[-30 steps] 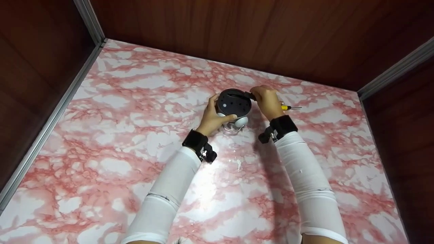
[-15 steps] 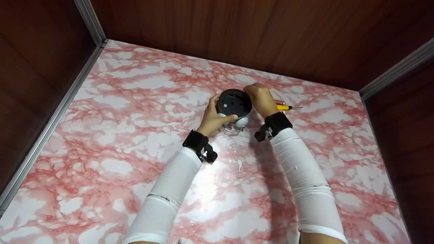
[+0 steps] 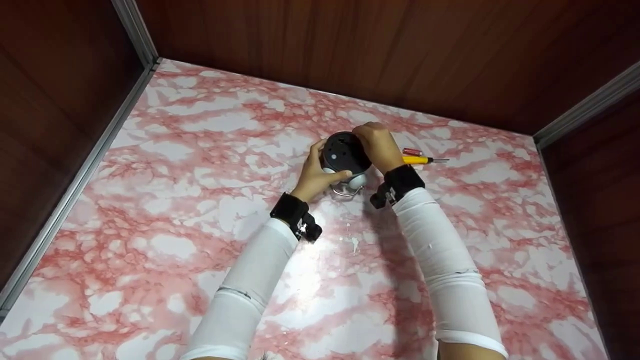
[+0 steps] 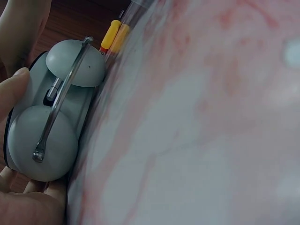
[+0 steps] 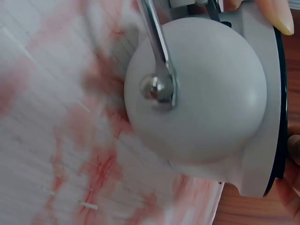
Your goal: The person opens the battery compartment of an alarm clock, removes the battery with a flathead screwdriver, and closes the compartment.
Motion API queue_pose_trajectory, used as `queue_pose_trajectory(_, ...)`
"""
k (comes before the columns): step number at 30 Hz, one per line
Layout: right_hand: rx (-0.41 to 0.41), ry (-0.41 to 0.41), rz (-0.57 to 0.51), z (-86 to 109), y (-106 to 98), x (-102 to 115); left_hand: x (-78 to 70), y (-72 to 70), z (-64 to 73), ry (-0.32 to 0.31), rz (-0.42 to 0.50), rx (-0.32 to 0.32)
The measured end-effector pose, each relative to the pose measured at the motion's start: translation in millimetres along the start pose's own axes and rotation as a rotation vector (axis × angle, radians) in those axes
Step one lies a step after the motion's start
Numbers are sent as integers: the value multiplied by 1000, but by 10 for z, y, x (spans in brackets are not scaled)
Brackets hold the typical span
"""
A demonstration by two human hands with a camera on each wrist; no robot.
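A twin-bell alarm clock (image 3: pixel 344 159) stands tilted with its round black back turned up. My left hand (image 3: pixel 318 176) grips its side, thumb across the lower edge of the back. In the left wrist view the two pale bells (image 4: pixel 43 143) show, joined by a chrome handle (image 4: pixel 64 96), with a small hammer (image 4: pixel 54 89) between them. My right hand (image 3: pixel 379 146) bends over the upper right of the back, curled fingertips (image 5: pixel 293 146) right at its black rim. The small black cover it pinches is mostly hidden by the fingers.
A yellow-handled screwdriver (image 3: pixel 417 160) lies right of the clock, beside a red battery (image 3: pixel 412 151). Dark wood panels (image 3: pixel 320 47) border the marbled pink-and-white surface (image 3: pixel 210 165) at the back and both sides.
My right hand has moved left with the small black cover, from beyond the clock's edge onto its back. The battery has come into sight behind it. My left hand keeps its hold.
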State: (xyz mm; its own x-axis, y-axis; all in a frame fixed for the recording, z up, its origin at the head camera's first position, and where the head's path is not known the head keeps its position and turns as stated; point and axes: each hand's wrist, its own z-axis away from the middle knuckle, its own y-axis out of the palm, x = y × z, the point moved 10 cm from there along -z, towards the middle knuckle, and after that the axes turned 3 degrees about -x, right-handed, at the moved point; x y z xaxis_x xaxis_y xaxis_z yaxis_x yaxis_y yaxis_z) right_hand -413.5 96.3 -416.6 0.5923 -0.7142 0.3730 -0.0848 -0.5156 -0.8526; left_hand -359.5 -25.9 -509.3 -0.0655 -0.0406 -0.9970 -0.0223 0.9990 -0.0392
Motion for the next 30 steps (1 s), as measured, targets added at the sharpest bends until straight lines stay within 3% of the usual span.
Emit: queue_pose_trajectory(30,13,-3,-62,-43,142,20,42,7,11,-54,8,11)
